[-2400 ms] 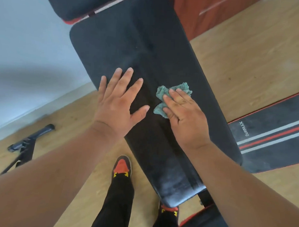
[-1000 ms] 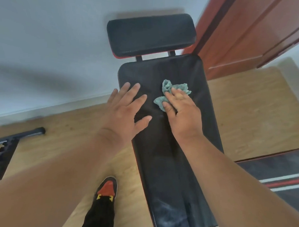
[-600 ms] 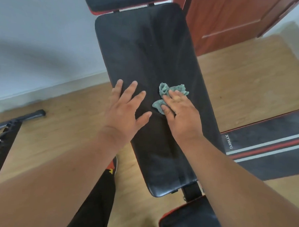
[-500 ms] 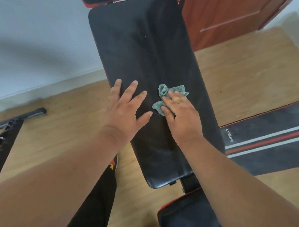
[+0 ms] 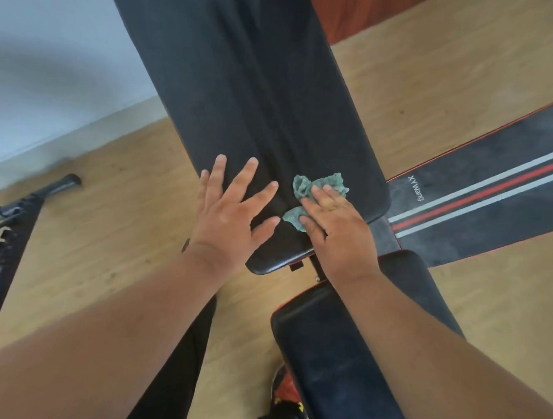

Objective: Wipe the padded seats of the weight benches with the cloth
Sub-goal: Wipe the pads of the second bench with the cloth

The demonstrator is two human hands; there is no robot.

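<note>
A long black padded back pad (image 5: pixel 242 81) of a weight bench runs from the top of the view down to its near end. My left hand (image 5: pixel 230 213) lies flat on the pad's near left part, fingers spread and straight. My right hand (image 5: pixel 334 224) presses a crumpled green cloth (image 5: pixel 317 189) onto the pad near its right near corner, with straight fingers on top of the cloth. Closer to me sits the bench's black seat pad (image 5: pixel 335 354) with a red edge, partly under my right forearm.
A second black pad with red and white stripes (image 5: pixel 491 193) lies on the wooden floor at the right. A black metal frame (image 5: pixel 5 229) stands at the left. A white wall and a red-brown door (image 5: pixel 347 16) are behind. My leg and shoe (image 5: pixel 286 390) stand beside the bench.
Both hands and the cloth have slid down the back pad toward its near end. The seat pad below has come further into view.
</note>
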